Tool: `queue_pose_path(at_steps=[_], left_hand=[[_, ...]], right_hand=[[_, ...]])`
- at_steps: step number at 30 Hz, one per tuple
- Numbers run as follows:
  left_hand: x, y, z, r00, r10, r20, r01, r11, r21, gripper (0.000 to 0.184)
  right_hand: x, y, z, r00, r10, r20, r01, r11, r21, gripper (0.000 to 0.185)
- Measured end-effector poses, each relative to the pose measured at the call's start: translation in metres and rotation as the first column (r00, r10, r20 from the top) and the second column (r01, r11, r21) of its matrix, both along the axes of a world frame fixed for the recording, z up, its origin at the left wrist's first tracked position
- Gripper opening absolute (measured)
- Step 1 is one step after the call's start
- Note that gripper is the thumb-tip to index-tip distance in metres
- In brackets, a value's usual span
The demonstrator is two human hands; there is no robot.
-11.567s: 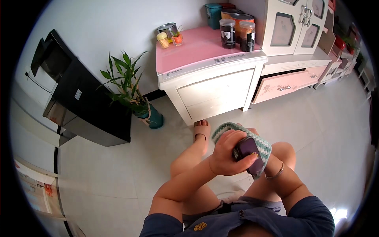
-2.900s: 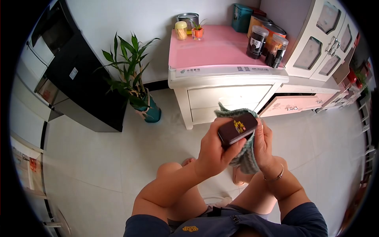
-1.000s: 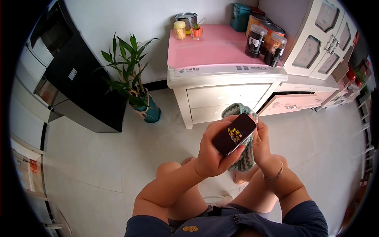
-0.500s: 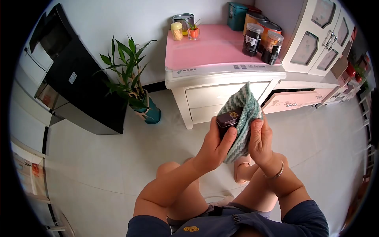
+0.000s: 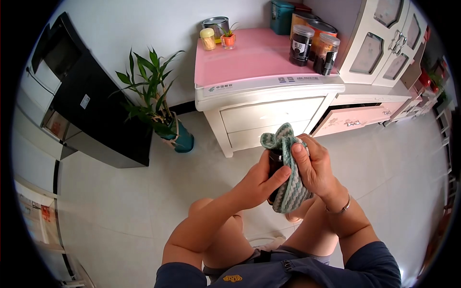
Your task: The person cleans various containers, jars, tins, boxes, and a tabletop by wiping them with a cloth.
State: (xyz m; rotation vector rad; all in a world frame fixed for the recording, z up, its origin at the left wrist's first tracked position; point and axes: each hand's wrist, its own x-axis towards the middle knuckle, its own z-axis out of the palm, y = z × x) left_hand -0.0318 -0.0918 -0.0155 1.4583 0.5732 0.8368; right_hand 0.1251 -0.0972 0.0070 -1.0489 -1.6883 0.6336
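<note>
A small dark tin (image 5: pixel 274 165) is in my left hand (image 5: pixel 259 181), with the thumb across its near side. My right hand (image 5: pixel 314 165) grips a green-and-white knitted cloth (image 5: pixel 293 194), thumb on top and fingers bent around its right side. The cloth lies against the tin and folds over its top end, so only a dark strip of the tin shows between my left fingers and the cloth. Both hands are close together above my knees.
Ahead is a white cabinet (image 5: pixel 273 115) with a pink top (image 5: pixel 245 60), holding jars (image 5: pixel 301 45), tins and a small potted plant (image 5: pixel 228 40). A leafy plant in a green pot (image 5: pixel 182 139) and a black refrigerator (image 5: pixel 103 110) stand left. A pink drawer (image 5: pixel 348 119) is partly open at right.
The tin's flowered lid faced up earlier; now the tin is turned on edge and mostly covered by the cloth. The cloth's top has folded over, and my right hand has shifted onto its upper part.
</note>
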Motion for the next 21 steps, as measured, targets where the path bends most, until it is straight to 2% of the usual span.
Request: queue_pose_path(at_steps=[2,4,6,8,10,12,15,18,21], left_hand=[[0.001,0.0,-0.001,0.999,-0.006,0.039,0.006,1.0,0.008,0.049],[0.001,0.001,-0.002,0.998,0.011,0.064,-0.011,1.0,0.005,0.048],[0.0,0.0,-0.001,0.996,0.026,0.089,-0.027,1.0,0.002,0.047],[-0.002,-0.001,0.001,0.989,0.098,0.114,-0.083,0.988,-0.129,0.043],[-0.002,-0.003,0.006,0.972,0.177,0.153,-0.144,0.968,-0.207,0.036],[-0.005,-0.005,0.008,0.964,0.222,0.144,-0.176,0.945,-0.274,0.032],[-0.003,-0.009,0.009,0.93,0.325,0.174,-0.28,0.93,-0.239,0.029],[0.003,-0.014,0.008,0.902,0.389,0.188,-0.355,0.916,-0.189,0.024],[0.01,-0.019,0.011,0.846,0.489,0.214,-0.508,0.861,0.04,0.017]], right_hand=[[0.0,0.001,-0.002,1.0,0.001,-0.003,-0.001,0.999,-0.034,0.025],[-0.003,0.002,-0.005,0.983,-0.002,-0.185,-0.022,0.992,-0.125,0.031],[-0.003,0.004,-0.006,0.972,0.004,-0.235,-0.044,0.985,-0.166,0.033],[-0.006,0.005,-0.008,0.958,0.008,-0.287,-0.07,0.976,-0.207,0.034],[-0.012,0.005,-0.009,0.906,-0.045,-0.421,-0.099,0.944,-0.316,0.036],[-0.012,0.004,-0.01,0.881,0.019,-0.473,-0.194,0.925,-0.325,0.035],[-0.018,-0.001,-0.009,0.808,0.066,-0.586,-0.308,0.895,-0.324,0.033],[-0.025,-0.006,-0.013,0.856,0.075,-0.511,-0.238,0.935,-0.263,0.04],[-0.024,-0.012,-0.014,0.87,0.085,-0.485,-0.244,0.93,-0.274,0.047]])
